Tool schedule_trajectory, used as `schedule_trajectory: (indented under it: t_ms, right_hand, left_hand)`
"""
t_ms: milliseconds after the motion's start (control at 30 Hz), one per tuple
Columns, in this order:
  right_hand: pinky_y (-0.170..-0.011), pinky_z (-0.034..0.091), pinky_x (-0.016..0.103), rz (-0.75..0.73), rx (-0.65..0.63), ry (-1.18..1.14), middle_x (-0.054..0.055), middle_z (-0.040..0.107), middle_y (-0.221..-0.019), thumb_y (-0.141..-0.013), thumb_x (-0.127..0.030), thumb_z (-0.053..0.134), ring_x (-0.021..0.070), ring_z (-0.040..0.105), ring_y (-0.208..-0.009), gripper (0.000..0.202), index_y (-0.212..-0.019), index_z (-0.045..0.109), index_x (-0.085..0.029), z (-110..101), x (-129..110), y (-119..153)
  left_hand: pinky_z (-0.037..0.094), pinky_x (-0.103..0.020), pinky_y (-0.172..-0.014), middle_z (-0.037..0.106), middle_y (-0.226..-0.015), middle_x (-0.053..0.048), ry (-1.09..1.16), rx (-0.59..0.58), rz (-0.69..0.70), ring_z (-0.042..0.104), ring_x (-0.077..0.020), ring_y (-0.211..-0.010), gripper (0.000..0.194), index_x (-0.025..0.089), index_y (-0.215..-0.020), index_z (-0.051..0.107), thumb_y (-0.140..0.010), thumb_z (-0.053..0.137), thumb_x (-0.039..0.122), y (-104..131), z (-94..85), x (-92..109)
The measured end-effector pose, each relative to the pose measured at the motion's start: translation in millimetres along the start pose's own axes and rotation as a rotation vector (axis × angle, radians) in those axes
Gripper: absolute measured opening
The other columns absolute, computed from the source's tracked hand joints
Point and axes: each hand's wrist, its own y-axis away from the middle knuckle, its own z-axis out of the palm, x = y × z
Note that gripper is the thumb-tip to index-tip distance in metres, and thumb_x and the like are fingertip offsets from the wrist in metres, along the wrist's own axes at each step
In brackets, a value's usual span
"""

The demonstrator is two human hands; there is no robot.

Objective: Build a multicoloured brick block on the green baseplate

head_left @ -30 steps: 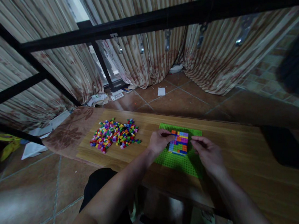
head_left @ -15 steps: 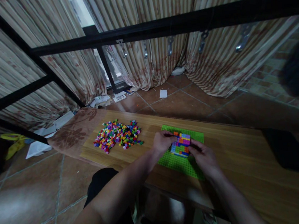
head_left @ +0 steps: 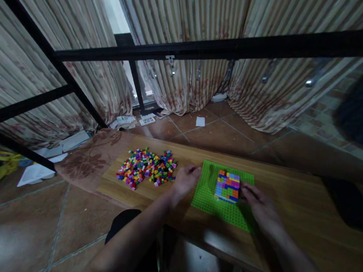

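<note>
We are working at a wooden desk (head_left: 294, 201), where a block of joined bricks (head_left: 228, 186) is sitting on a green board (head_left: 203, 197), its multicolored top looking mostly filled in. A heap of loose bricks (head_left: 146, 168) is lying unjoined, well apart from the board on our left. Our left hand (head_left: 185, 181) is hovering near the board's edge, its grip looking narrow, its contents too small to tell. Our right hand (head_left: 263, 209) is reaching the block's right side; whether its grip is closing on anything, we cannot tell.
</note>
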Motion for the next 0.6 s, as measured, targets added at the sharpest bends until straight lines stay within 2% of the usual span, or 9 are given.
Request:
schedule_trajectory:
  t_ms: [167,333,500,600]
  right_hand:
    - [-0.09,0.049,0.037,-0.005,0.057,0.124,0.007,0.071,-0.111,-0.071,-0.058,0.061,0.0244,0.067,-0.097,0.055,-0.111,0.068,-0.02,7.2,-4.2,7.2]
    - [-0.101,0.041,0.039,-0.024,0.056,0.294,0.007,0.069,-0.116,-0.074,-0.059,0.058,0.0257,0.06,-0.111,0.056,-0.112,0.067,-0.02,6.8,-4.4,10.8]
    - [-0.088,0.048,0.04,0.008,0.096,0.327,0.011,0.07,-0.111,-0.073,-0.06,0.055,0.0282,0.064,-0.1,0.061,-0.112,0.067,-0.015,2.8,-11.2,17.9]
    - [-0.08,0.049,0.043,-0.059,0.271,0.495,0.013,0.07,-0.104,-0.076,-0.058,0.053,0.0302,0.066,-0.09,0.059,-0.114,0.066,-0.014,7.9,-30.3,28.8]
  left_hand:
    - [0.042,-0.022,-0.059,0.06,-0.07,-0.001,-0.189,-0.117,0.075,0.055,-0.0126,-0.064,0.026,0.015,-0.079,0.063,-0.084,0.05,0.037,15.8,-2.1,-17.1]
    - [0.045,-0.025,-0.064,0.068,-0.083,-0.003,-0.352,-0.2,0.083,0.06,-0.0159,-0.072,0.031,0.017,-0.097,0.068,-0.087,0.044,0.035,31.9,-0.9,-7.9]
    - [0.045,-0.025,-0.063,0.069,-0.083,-0.002,-0.449,-0.184,0.111,0.061,-0.0161,-0.072,0.032,0.02,-0.106,0.067,-0.088,0.046,0.035,42.2,2.3,0.7]
    - [0.045,-0.024,-0.062,0.068,-0.08,-0.002,-0.415,-0.096,0.188,0.061,-0.0147,-0.071,0.026,0.02,-0.094,0.067,-0.09,0.044,0.032,49.4,4.5,5.4]
